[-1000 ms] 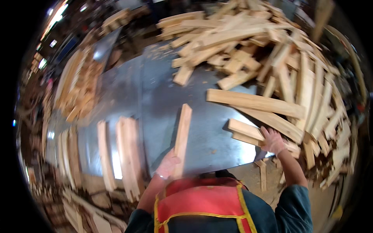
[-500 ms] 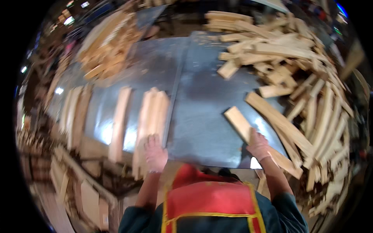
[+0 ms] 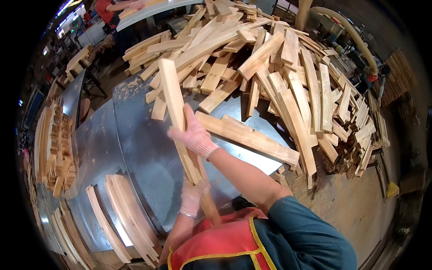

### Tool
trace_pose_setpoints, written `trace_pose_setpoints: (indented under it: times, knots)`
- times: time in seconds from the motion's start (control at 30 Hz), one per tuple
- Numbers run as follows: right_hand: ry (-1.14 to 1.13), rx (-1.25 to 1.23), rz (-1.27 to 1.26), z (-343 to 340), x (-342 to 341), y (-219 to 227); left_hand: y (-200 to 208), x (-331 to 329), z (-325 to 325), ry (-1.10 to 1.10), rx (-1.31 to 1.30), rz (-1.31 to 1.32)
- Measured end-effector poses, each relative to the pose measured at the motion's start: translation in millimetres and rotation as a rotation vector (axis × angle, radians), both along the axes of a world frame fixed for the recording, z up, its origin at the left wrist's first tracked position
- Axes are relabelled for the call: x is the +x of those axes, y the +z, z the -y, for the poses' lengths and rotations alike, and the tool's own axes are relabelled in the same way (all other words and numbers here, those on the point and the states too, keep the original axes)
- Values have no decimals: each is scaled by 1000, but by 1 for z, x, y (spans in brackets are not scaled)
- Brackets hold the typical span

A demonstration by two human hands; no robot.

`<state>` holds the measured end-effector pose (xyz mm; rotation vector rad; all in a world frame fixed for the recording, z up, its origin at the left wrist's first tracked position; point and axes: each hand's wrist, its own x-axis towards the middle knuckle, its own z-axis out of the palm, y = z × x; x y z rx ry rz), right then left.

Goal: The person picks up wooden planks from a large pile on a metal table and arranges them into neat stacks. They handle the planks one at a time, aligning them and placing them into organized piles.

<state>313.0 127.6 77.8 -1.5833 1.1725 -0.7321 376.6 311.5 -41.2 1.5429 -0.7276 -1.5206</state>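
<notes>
A pale wooden plank [image 3: 170, 92] is raised at a tilt over the metal table, its far end pointing toward the wood heap. My right hand [image 3: 195, 137], in a light work glove, grips it around the middle. Lower down, my gloved left hand [image 3: 192, 198] is closed around the wood near my apron. A browner length of wood [image 3: 208, 209] runs below the left hand; whether it is the same plank or a second one, I cannot tell. Just right of my right hand, another plank [image 3: 247, 137] lies on the table.
A large jumbled heap of planks [image 3: 218, 74] covers the table's far and right side. Planks stand in rows [image 3: 128, 211] at the near left, with a stack [image 3: 54, 148] farther left. A co-worker's red sleeve [image 3: 105, 11] shows at the far bench. A ribbed hose [image 3: 351, 27] hangs back right.
The view has swung right. My left hand has left the row of planks and now grips wood with my right hand. The plank under my right hand has come up off the table.
</notes>
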Motion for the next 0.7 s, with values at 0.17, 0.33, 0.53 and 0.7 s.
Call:
trace_pose_setpoints:
  times: [0.17, 0.33, 0.53, 0.7]
  knots:
    - [-453, -671, -604, 11, -203, -112, -56, 20, -18, 238, 45, -190]
    - [-821, -43, -1041, 0, -450, -148, -57, 28, -18, 366, 109, -489]
    - [-327, -112, -1063, 26, -385, -109, -47, 69, -11, 440, 49, -205]
    - [248, -154, -877, 39, -232, -106, -17, 119, -69, 458, 99, 195]
